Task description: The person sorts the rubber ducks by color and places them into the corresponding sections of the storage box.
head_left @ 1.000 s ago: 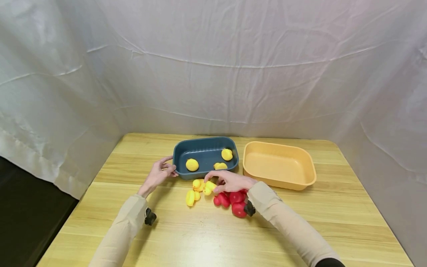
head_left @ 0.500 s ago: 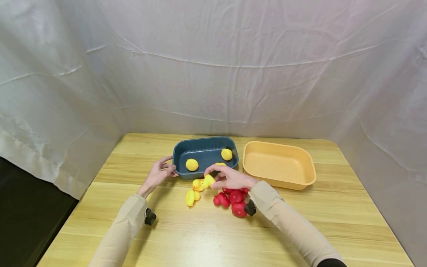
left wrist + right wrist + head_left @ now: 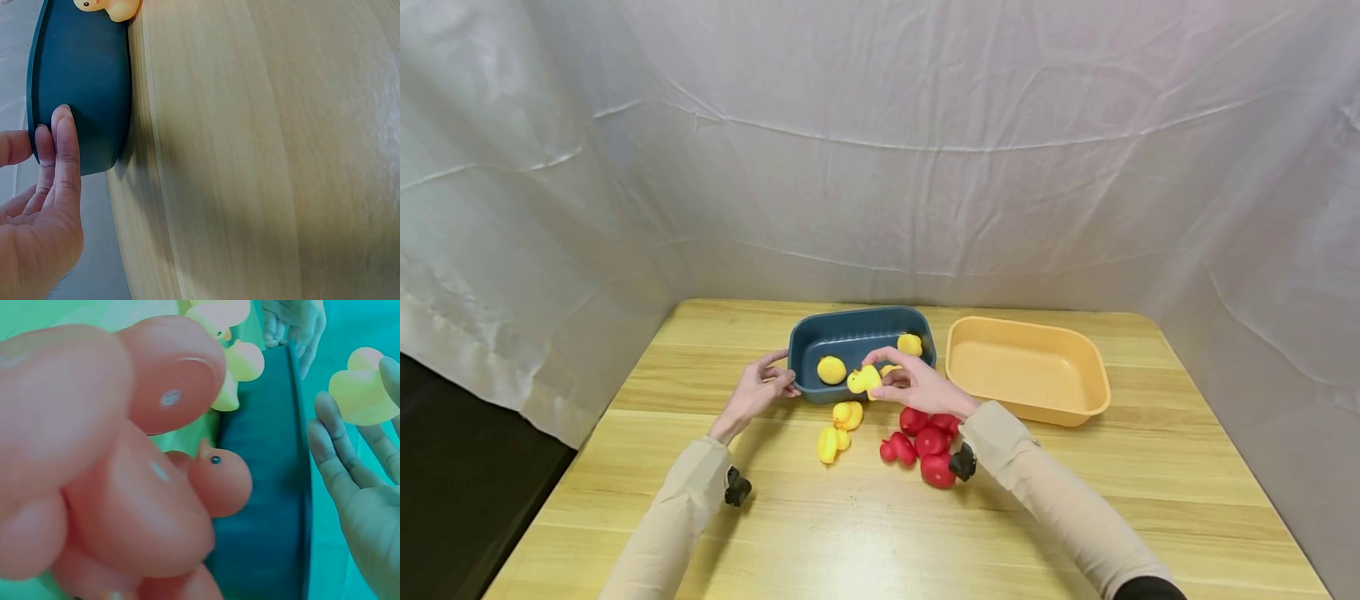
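Observation:
My right hand [image 3: 925, 387] pinches a yellow rubber duck [image 3: 864, 381] between thumb and fingers, above the front rim of a dark blue bin [image 3: 857, 319]. In the right wrist view the held duck [image 3: 359, 394] shows at the fingertips. My left hand [image 3: 756, 390] grips the bin's left end, its fingers [image 3: 65, 156] lying along the outer wall. Inside the bin are a yellow duck at left [image 3: 831, 370], another at right [image 3: 910, 345] and one partly hidden behind my right hand [image 3: 889, 369]. Two yellow ducks [image 3: 847, 415] lie on the table before the bin.
Several red rubber ducks [image 3: 931, 442] lie clustered below my right wrist; they loom close in the right wrist view. A yellow-orange bin [image 3: 1022, 367] stands to the right of the blue one. Pale curtains [image 3: 910, 167] hang behind the wooden table [image 3: 820, 533].
My right hand has lifted one yellow duck from the group on the table and carried it up over the blue bin's front edge. The left hand has stayed in place.

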`<state>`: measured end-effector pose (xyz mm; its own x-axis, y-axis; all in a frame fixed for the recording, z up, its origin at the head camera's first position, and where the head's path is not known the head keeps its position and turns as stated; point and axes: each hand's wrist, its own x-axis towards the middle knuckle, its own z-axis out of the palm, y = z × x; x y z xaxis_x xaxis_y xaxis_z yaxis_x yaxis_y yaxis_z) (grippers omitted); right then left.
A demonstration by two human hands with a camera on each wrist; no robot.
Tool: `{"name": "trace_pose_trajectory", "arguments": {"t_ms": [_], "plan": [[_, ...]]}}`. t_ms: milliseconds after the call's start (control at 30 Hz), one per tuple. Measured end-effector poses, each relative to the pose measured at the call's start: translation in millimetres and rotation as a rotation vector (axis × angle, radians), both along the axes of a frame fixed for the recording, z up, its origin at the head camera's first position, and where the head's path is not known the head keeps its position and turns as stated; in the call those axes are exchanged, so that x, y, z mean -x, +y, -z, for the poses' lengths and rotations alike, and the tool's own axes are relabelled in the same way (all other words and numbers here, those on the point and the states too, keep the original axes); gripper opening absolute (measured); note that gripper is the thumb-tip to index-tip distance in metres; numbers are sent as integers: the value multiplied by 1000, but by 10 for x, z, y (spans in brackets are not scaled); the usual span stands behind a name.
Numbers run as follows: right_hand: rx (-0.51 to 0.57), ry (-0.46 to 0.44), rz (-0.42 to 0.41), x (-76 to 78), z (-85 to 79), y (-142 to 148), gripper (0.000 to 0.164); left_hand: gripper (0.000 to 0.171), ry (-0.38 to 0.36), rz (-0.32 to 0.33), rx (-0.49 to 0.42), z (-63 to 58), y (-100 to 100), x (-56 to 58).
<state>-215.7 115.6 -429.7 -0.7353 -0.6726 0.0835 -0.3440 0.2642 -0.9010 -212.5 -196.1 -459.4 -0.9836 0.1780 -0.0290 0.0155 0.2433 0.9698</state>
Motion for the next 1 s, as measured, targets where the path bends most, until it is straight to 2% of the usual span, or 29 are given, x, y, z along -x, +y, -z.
{"name": "trace_pose_trajectory", "arguments": {"t_ms": [433,767,1000], "plan": [[-48,62,84,184,-169,-73,49,59,2,-4,6,20,-8,24],[-115,47,103,359,-131,-186,45,58,0,-4,14,23,3,22],[-152,84,132,431,-105,-244,44,57,-9,-8,23,21,-11,24]]}}
